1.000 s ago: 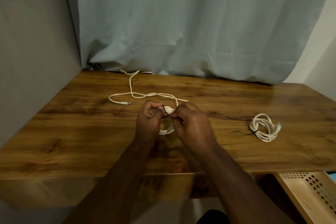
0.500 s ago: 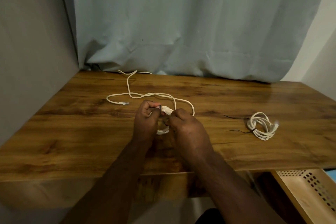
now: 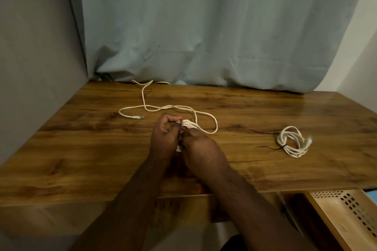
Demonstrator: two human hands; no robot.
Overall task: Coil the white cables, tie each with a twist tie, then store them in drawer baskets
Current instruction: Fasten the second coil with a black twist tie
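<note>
My left hand (image 3: pixel 165 135) and my right hand (image 3: pixel 201 149) meet at the middle of the wooden desk (image 3: pixel 81 149), both closed around a small white cable coil (image 3: pixel 188 125) that is mostly hidden between them. A thin dark twist tie shows between my fingers at the coil. A loose white cable (image 3: pixel 169 108) snakes from the desk's back edge to just behind my hands, its plug lying at the left. At the right lies another coiled white cable (image 3: pixel 293 143) bound with a black twist tie (image 3: pixel 265 132) whose ends stick out to the left.
A pale blue curtain (image 3: pixel 204 36) hangs behind the desk and a grey wall (image 3: pixel 36 57) closes the left side. A light wooden drawer basket (image 3: pixel 344 216) with a perforated wall stands open below the desk's front right corner.
My hands have drawn closer together around the coil, and the right hand has turned over it. A loop of the loose cable has slid out to the right.
</note>
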